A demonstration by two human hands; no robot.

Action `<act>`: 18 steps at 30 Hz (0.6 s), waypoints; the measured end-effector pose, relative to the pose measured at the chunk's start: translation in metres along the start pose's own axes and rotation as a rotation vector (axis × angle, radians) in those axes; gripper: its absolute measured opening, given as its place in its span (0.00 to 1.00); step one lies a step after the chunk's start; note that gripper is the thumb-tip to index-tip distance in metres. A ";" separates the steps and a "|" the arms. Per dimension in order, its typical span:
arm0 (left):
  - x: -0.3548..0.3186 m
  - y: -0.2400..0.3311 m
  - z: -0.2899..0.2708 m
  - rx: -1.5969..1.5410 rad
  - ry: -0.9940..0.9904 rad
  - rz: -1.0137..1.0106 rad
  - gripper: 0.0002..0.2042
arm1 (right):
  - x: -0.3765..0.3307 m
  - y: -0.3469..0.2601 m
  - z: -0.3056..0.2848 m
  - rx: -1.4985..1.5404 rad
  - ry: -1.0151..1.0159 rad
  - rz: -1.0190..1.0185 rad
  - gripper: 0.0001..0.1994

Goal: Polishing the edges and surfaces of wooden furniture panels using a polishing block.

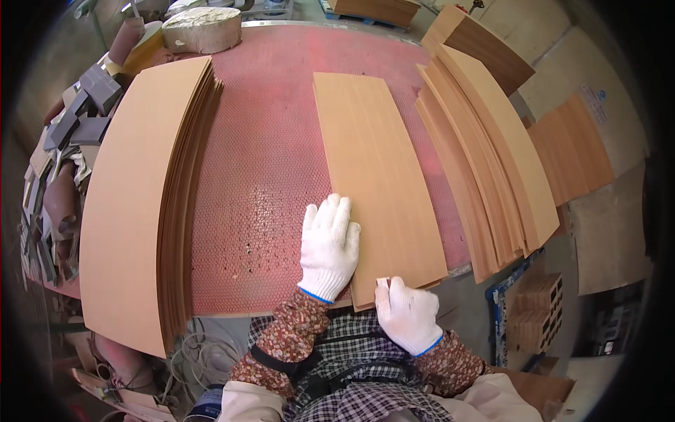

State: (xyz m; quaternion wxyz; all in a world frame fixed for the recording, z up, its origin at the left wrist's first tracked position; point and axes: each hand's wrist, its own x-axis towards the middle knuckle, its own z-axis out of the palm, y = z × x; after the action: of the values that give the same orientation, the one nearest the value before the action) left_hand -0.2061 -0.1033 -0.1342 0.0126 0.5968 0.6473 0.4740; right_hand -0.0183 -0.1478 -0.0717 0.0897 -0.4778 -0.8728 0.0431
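In front of me a long, light-brown wooden board (383, 183) lies lengthwise on a red mesh-textured table top, its near end jutting over the front edge. My left hand (329, 243), in a white knit glove, rests on the board's left edge with its fingers stretched out. At the near end, my right hand (408, 313), gloved the same way, is closed against the board's edge. Its fingers are pinched together; a small brownish bit shows at the fingertips, too little to name.
A tall stack of similar boards (133, 197) stands on the left, another stack (499, 155) on the right. Grey blocks and brown rolls (63, 197) crowd the far left edge. A pallet with wooden pieces (534, 309) sits on the floor at right; coiled hose (207, 352) lies below.
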 end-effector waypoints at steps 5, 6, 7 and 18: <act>0.004 0.002 -0.003 -0.027 -0.025 -0.025 0.20 | 0.095 0.018 0.028 -0.099 0.111 -0.092 0.13; 0.003 0.001 -0.003 -0.014 -0.019 -0.012 0.21 | 0.120 0.020 0.032 -0.099 0.101 -0.091 0.13; 0.003 0.001 -0.001 -0.006 -0.015 0.000 0.21 | 0.146 0.023 0.034 -0.104 0.090 -0.087 0.14; 0.001 0.006 -0.005 -0.073 -0.102 -0.075 0.27 | 0.394 0.024 0.037 -0.130 -0.181 0.135 0.22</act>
State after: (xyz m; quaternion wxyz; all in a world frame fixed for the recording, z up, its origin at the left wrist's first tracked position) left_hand -0.2049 -0.1070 -0.1272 0.0849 0.5946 0.6500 0.4656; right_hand -0.2134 0.1973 -0.0668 -0.0239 -0.5343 -0.8442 0.0352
